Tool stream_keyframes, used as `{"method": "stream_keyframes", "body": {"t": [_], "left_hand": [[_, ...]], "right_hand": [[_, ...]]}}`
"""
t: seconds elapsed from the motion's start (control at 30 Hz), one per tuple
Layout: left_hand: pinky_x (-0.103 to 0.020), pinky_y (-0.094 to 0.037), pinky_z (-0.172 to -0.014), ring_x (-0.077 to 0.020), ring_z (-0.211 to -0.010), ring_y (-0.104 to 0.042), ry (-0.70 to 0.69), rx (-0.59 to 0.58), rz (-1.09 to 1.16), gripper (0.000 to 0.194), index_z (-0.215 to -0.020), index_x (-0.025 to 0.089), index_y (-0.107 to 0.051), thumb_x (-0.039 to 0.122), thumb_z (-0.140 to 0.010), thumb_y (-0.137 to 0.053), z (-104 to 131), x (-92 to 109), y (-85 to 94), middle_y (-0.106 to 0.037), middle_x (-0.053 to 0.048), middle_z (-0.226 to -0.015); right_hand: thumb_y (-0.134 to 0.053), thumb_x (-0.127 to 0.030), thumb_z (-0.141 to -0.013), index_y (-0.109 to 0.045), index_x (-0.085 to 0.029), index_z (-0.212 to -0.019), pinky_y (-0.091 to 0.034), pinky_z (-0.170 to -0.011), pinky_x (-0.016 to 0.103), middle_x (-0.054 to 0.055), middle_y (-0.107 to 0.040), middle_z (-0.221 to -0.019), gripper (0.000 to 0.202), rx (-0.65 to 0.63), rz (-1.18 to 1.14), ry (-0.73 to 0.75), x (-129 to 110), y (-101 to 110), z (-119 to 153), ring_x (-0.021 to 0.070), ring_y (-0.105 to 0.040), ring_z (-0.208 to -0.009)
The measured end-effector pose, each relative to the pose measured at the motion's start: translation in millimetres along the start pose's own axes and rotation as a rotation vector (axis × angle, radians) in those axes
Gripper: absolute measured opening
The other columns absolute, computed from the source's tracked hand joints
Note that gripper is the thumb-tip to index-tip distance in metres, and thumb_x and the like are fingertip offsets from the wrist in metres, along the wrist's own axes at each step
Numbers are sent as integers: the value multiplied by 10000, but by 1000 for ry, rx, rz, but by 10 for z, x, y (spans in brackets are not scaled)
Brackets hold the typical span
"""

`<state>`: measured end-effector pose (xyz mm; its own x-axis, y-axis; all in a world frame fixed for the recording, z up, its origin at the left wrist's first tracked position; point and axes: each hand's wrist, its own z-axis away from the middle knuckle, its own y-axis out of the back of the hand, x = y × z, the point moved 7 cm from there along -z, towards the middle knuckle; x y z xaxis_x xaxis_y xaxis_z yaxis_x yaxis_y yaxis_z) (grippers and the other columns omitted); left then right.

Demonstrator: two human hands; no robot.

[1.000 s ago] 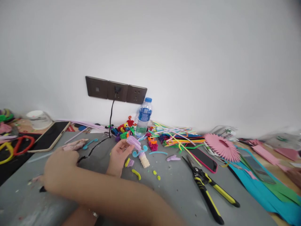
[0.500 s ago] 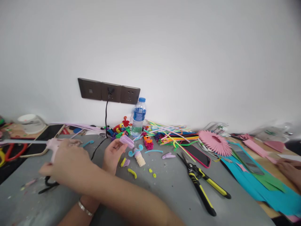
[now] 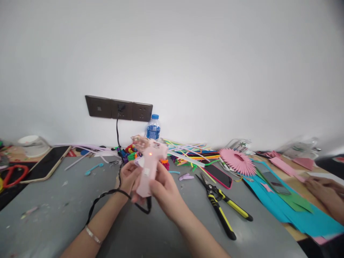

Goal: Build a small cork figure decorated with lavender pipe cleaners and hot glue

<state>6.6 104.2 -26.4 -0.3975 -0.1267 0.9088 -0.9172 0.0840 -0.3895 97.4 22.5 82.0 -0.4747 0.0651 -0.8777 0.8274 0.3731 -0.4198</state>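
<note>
Glue gun (image 3: 149, 165) in pale pink sits at the lower centre of the frame, held up over the grey bench (image 3: 80, 211). Your right hand (image 3: 167, 189) has its grip closed around the handle, and a small orange light glows on the gun's side. A whitish stick (image 3: 185, 157) runs from its back toward the right. Your left hand (image 3: 129, 176) is just beside it, its grip closed on a lilac piece (image 3: 138, 162) that the gun mostly hides. Black cord (image 3: 103, 194) loops below the handle and across your left forearm. Behind the gun, you have a blue-capped bottle (image 3: 153, 131) near the wall sockets (image 3: 120, 109). Right of centre lie the yellow-and-black cutters (image 3: 219, 200), near a pink-edged phone (image 3: 219, 175) and the pipe cleaners (image 3: 197, 152). A pink pleated ring (image 3: 237, 162) is farther right; another person's hand (image 3: 324, 190) shows at the right edge.
</note>
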Motion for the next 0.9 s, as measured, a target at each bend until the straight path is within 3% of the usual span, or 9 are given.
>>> {"method": "stream_keyframes", "body": {"t": [0.13,0.27,0.4,0.57,0.73,0.9], "left_hand": [[-241,-477,-534,-165,-619,-653,56,-31,122,347,-797,144,-729,387,-592,-869,18,25,-76,-741,-54,-729],[-243,-494,-561,-168,-657,-670,119,-82,205,314,-831,166,-757,331,-594,-880,49,-22,-121,-754,-52,-759],[-250,-520,-604,-175,-693,-683,129,-97,233,304,-846,186,-768,321,-599,-880,79,-50,-124,-756,-49,-772],[-263,-525,-631,-171,-687,-680,93,-142,213,294,-836,174,-759,340,-621,-868,92,11,-143,-760,-54,-779],[-259,-529,-645,-165,-681,-681,72,-161,190,315,-812,178,-756,335,-578,-899,68,26,-148,-751,-37,-756],[-301,-556,-703,-185,-743,-696,70,-154,220,366,-857,185,-744,338,-569,-911,48,-104,-103,-753,-32,-818]], "right_hand": [[-624,-467,-876,-550,-166,-1025,-340,-410,191,-30,-596,-597,344,267,-8,23,35,386,377,85,-487,-407],[-615,-418,-908,-560,-170,-1052,-272,-416,181,-69,-498,-550,292,421,-90,30,120,559,628,56,-376,-404],[-694,-390,-857,-549,-202,-1109,-237,-427,183,-64,-486,-643,347,417,-236,-40,200,555,699,51,-368,-446],[-709,-466,-815,-588,-189,-1093,-248,-449,197,-71,-408,-610,411,272,-401,-111,259,436,693,66,-321,-474],[-589,-536,-901,-603,-149,-1061,-232,-439,202,-83,-404,-543,419,289,-203,-90,375,517,713,54,-311,-412],[-588,-622,-867,-590,-129,-998,-248,-402,193,-91,-407,-510,510,336,34,-80,440,592,735,54,-342,-370]]}}
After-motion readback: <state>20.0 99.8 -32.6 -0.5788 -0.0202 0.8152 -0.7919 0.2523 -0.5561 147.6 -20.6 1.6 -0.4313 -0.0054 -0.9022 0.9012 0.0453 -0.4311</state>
